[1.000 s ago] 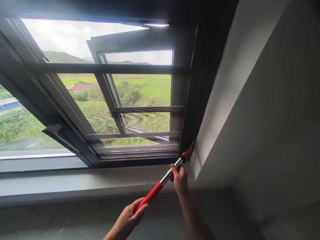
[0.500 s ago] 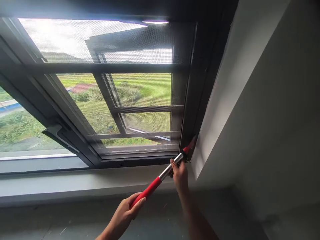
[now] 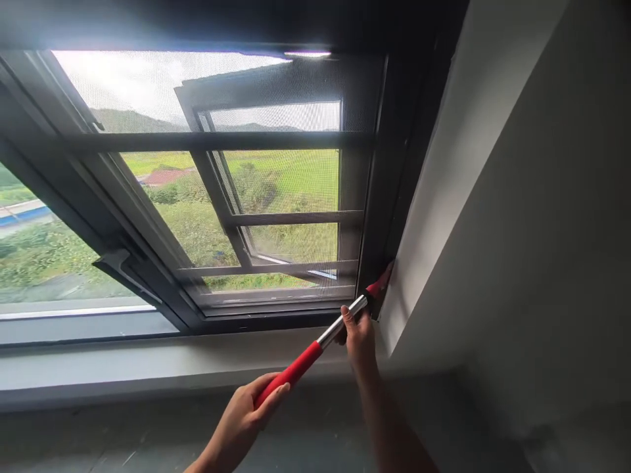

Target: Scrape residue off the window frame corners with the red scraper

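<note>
In the head view, a long-handled tool [image 3: 315,345] runs from lower centre up to the right window frame [image 3: 379,197], its red head pressed into the corner beside the wall [image 3: 493,197]. It is judged stiff and light, best held two-handed as shown: the left hand [image 3: 246,414] is closed around the red sleeve and the right hand [image 3: 359,335] around the smooth, possibly slippery steel tube. A red foam-like sleeve, polished shaft and small red head are seen.

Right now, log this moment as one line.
left hand: grips red handle | right hand: grips steel shaft | tool head: at window frame corner
</note>
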Motion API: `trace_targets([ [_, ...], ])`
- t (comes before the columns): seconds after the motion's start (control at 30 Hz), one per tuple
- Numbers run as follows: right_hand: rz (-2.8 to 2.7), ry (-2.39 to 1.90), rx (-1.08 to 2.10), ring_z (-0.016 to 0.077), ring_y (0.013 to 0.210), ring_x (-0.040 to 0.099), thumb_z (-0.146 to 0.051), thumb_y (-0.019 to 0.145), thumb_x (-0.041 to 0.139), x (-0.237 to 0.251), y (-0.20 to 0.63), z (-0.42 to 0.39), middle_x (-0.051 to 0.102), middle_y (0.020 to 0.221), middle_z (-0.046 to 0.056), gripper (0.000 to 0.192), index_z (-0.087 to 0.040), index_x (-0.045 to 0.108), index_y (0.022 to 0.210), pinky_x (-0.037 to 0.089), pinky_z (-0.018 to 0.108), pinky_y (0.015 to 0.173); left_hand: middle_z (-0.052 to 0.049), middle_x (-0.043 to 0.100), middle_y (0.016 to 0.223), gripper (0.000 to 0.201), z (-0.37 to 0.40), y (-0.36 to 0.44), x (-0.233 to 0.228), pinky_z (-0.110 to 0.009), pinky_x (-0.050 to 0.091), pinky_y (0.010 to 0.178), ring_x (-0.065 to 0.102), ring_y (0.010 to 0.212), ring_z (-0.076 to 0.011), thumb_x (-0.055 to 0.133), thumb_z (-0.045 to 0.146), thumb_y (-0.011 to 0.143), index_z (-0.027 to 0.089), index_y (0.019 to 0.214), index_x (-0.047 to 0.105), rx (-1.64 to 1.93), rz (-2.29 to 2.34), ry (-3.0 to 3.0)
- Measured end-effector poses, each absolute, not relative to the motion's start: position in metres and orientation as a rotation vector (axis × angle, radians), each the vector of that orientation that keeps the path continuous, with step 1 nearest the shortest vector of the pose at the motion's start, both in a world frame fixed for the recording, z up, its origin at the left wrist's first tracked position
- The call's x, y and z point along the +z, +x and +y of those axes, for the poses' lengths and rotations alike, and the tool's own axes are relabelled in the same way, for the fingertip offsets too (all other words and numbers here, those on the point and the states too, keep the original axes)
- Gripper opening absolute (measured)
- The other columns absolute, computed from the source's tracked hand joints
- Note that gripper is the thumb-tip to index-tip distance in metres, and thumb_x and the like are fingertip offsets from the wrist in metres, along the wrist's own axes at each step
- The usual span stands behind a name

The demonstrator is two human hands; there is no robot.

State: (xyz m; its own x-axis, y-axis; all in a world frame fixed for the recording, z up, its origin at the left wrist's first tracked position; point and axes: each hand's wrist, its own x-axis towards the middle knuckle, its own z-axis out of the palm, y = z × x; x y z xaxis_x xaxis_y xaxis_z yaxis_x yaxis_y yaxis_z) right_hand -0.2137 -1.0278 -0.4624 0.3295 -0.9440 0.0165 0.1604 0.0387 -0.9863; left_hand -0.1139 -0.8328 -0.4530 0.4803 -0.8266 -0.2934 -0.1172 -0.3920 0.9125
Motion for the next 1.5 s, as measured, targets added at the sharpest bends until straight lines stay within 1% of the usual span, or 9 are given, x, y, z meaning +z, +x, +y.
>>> trace_targets([
  [0.1, 0.815, -1.232, -1.031, 0.0136, 0.037, 0.046, -0.063, 0.068, 0.056, -0.457, -0.212, -1.028, 0.048, 0.046, -0.004, 0.042, -0.022, 0.053, 0.078, 0.038, 0.027, 0.035, 0.005, 0.035, 0.056, 0.062, -0.833, -0.114, -0.446, -0.02, 0.023, 0.045, 0.029, 0.051, -0.0086, 0.053, 0.063, 0.069, 0.013, 0.105, 0.059, -0.975, -0.771, 1.804],
  [0.23, 0.822, -1.226, -1.043, 0.0139, 0.037, 0.046, -0.064, 0.069, 0.053, -0.451, -0.212, -1.028, 0.047, 0.046, -0.004, 0.044, -0.022, 0.053, 0.08, 0.037, 0.027, 0.035, 0.005, 0.037, 0.056, 0.059, -0.833, -0.113, -0.446, -0.02, 0.023, 0.045, 0.029, 0.051, -0.008, 0.055, 0.062, 0.07, 0.014, 0.104, 0.061, -0.945, -0.795, 1.795],
  [0.37, 0.802, -1.222, -1.021, 0.0138, 0.036, 0.046, -0.062, 0.069, 0.055, -0.448, -0.213, -1.027, 0.047, 0.047, -0.005, 0.042, -0.022, 0.053, 0.083, 0.036, 0.027, 0.034, 0.005, 0.034, 0.054, 0.062, -0.832, -0.113, -0.451, -0.02, 0.022, 0.044, 0.028, 0.049, -0.0077, 0.054, 0.063, 0.069, 0.013, 0.106, 0.059, -0.952, -0.759, 1.797],
  [0.6, 0.781, -1.215, -0.989, 0.0135, 0.035, 0.045, -0.061, 0.07, 0.055, -0.445, -0.213, -1.027, 0.046, 0.046, -0.006, 0.04, -0.023, 0.051, 0.083, 0.037, 0.027, 0.034, 0.006, 0.031, 0.055, 0.062, -0.832, -0.116, -0.456, -0.02, 0.02, 0.043, 0.027, 0.049, -0.0071, 0.054, 0.063, 0.069, 0.012, 0.104, 0.057, -0.962, -0.738, 1.755],
  [0.73, 0.794, -1.187, -1.046, 0.0133, 0.037, 0.045, -0.06, 0.072, 0.052, -0.45, -0.211, -1.028, 0.046, 0.048, -0.005, 0.039, -0.023, 0.051, 0.082, 0.037, 0.027, 0.036, 0.006, 0.03, 0.057, 0.054, -0.833, -0.115, -0.452, -0.02, 0.019, 0.044, 0.026, 0.05, -0.0065, 0.054, 0.059, 0.073, 0.013, 0.102, 0.055, -1.008, -0.79, 1.729],
  [0.9, 0.86, -1.215, -1.027, 0.0128, 0.04, 0.047, -0.06, 0.07, 0.055, -0.496, -0.205, -1.012, 0.05, 0.052, -0.004, 0.038, -0.023, 0.05, 0.079, 0.036, 0.026, 0.037, 0.007, 0.029, 0.056, 0.05, -0.825, -0.102, -0.482, -0.02, 0.023, 0.045, 0.028, 0.049, -0.0072, 0.05, 0.063, 0.072, 0.015, 0.086, 0.054, -1.159, -0.892, 1.814],
  [1.1, 1.067, -1.227, -1.067, 0.0135, 0.049, 0.05, -0.061, 0.069, 0.054, -0.571, -0.209, -0.997, 0.053, 0.055, -0.003, 0.041, -0.02, 0.049, 0.072, 0.04, 0.025, 0.046, 0.005, 0.036, 0.059, 0.053, -0.815, -0.101, -0.543, -0.02, 0.028, 0.05, 0.034, 0.054, -0.0094, 0.044, 0.067, 0.072, 0.017, 0.086, 0.055, -1.13, -1.003, 1.98],
  [1.33, 1.087, -1.366, -1.075, 0.0159, 0.054, 0.052, -0.063, 0.071, 0.05, -0.59, -0.209, -1.017, 0.055, 0.058, 0.0, 0.042, -0.021, 0.047, 0.074, 0.038, 0.027, 0.051, 0.006, 0.034, 0.059, 0.054, -0.827, -0.102, -0.584, -0.021, 0.029, 0.052, 0.033, 0.055, -0.0095, 0.043, 0.065, 0.074, 0.018, 0.097, 0.054, -1.124, -0.943, 1.932],
  [1.5, 1.129, -1.406, -1.007, 0.0159, 0.049, 0.049, -0.062, 0.073, 0.047, -0.6, -0.211, -1.029, 0.05, 0.053, -0.002, 0.04, -0.023, 0.042, 0.07, 0.035, 0.028, 0.048, 0.006, 0.035, 0.058, 0.053, -0.84, -0.102, -0.59, -0.021, 0.03, 0.051, 0.034, 0.053, -0.0094, 0.043, 0.065, 0.075, 0.016, 0.092, 0.053, -1.148, -0.979, 1.914],
])
